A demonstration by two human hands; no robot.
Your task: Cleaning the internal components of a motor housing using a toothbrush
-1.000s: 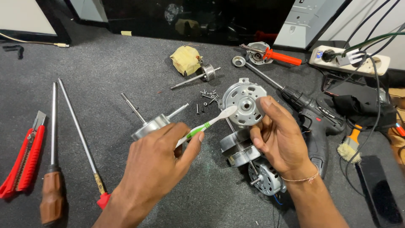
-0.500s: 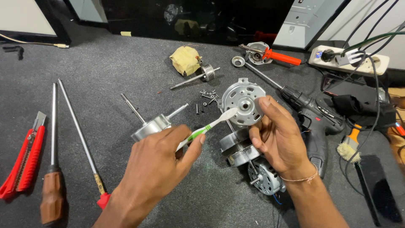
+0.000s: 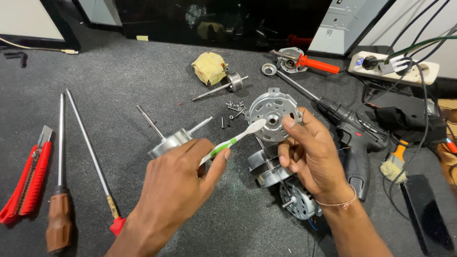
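Observation:
My left hand [image 3: 178,183] grips a white and green toothbrush [image 3: 235,138], its head resting against a round silver motor end cover [image 3: 273,112]. My right hand [image 3: 312,157] holds that cover upright by its edge, just above the dark grey mat [image 3: 119,71]. Below the cover lie a second silver housing half [image 3: 266,167] and a motor stator [image 3: 297,202] with windings. A silver rotor with a long shaft [image 3: 173,138] lies just behind my left hand.
Several small screws [image 3: 233,112] lie scattered behind the cover. Two long screwdrivers [image 3: 59,190] and a red utility knife [image 3: 28,183] lie at left. A black cordless drill [image 3: 354,131], a small brush [image 3: 392,164], a power strip [image 3: 395,69] and a taped part [image 3: 209,67] are around.

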